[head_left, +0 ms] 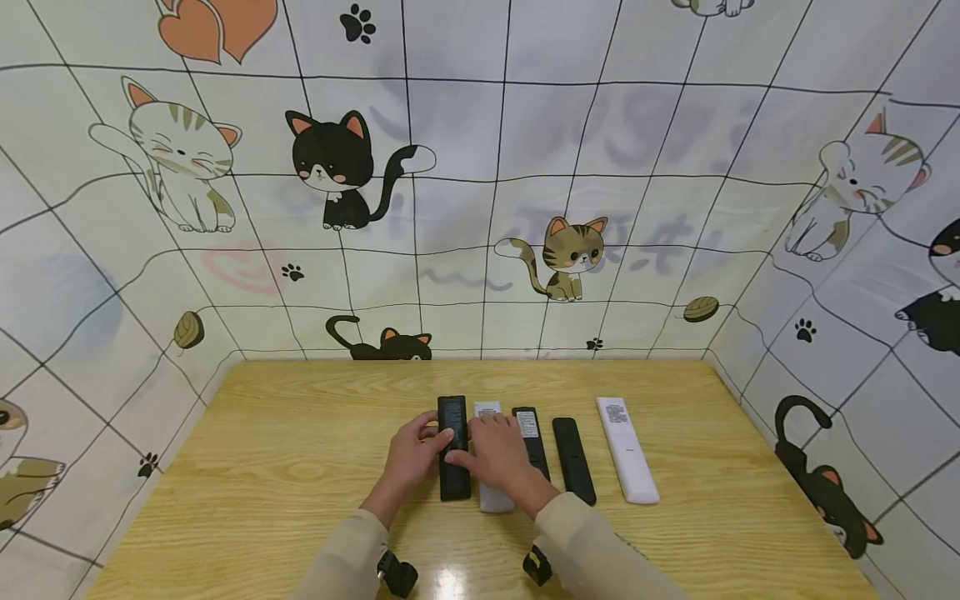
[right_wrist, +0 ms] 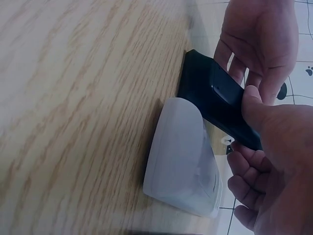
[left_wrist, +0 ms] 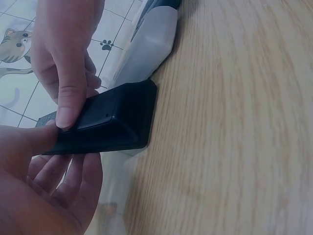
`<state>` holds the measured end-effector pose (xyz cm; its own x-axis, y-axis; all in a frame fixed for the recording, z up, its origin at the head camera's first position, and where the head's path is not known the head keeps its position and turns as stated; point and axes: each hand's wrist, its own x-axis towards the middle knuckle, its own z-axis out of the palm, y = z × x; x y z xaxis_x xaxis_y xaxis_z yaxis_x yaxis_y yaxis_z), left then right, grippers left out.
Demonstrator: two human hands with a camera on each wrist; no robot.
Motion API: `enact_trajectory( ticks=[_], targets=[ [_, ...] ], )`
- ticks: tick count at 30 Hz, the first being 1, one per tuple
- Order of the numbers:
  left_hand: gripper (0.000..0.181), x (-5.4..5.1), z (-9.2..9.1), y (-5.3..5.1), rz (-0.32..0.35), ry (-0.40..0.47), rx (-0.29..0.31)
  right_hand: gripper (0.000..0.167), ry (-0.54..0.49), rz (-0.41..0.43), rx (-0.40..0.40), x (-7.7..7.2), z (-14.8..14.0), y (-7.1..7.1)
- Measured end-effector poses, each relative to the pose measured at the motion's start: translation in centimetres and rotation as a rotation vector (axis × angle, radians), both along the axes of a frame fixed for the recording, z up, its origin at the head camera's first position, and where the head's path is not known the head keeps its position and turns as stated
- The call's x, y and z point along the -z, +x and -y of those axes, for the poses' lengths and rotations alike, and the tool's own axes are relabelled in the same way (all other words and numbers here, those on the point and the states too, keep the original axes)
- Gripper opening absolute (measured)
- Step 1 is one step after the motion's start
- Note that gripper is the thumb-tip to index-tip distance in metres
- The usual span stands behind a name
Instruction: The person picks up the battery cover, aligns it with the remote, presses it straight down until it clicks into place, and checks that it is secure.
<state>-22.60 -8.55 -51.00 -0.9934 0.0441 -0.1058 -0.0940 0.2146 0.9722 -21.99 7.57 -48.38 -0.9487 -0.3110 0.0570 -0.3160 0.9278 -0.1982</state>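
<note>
A black remote control (head_left: pixel 453 471) lies back side up, a printed label near its far end. My left hand (head_left: pixel 408 452) holds its left edge, thumb over the top and fingers along the side. From the right, my right hand (head_left: pixel 498 450) grips the same remote, its thumb (left_wrist: pixel 71 103) pressing on the back cover. Partly under my right hand lies a white remote control (head_left: pixel 495 500), close beside the black one; its rounded near end shows large in the right wrist view. The right fingertips are partly hidden in the head view.
Right of my hands lie a black remote with a white label (head_left: pixel 528 425), a plain black remote (head_left: pixel 573 462) and a long white remote (head_left: pixel 628 454), all on the wooden table (head_left: pixel 300 467). Cat-patterned cloth (head_left: pixel 465 208) walls the back and sides.
</note>
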Motion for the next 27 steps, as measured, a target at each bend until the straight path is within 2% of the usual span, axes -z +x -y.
enact_trajectory(
  ticks=[11,22,27],
  targets=[
    [0.045,0.07,0.08,-0.13,-0.007,-0.029,0.006,0.069,0.067,-0.008,-0.023,0.11,0.14,0.25],
    [0.044,0.21,0.04,-0.13,-0.007,-0.037,0.015,0.069,0.058,0.012,-0.028,0.1,-0.02,0.35],
    [0.044,0.11,0.07,-0.09,0.0,-0.028,0.017,0.062,0.069,-0.006,-0.019,-0.01,-0.01,0.47]
  ],
)
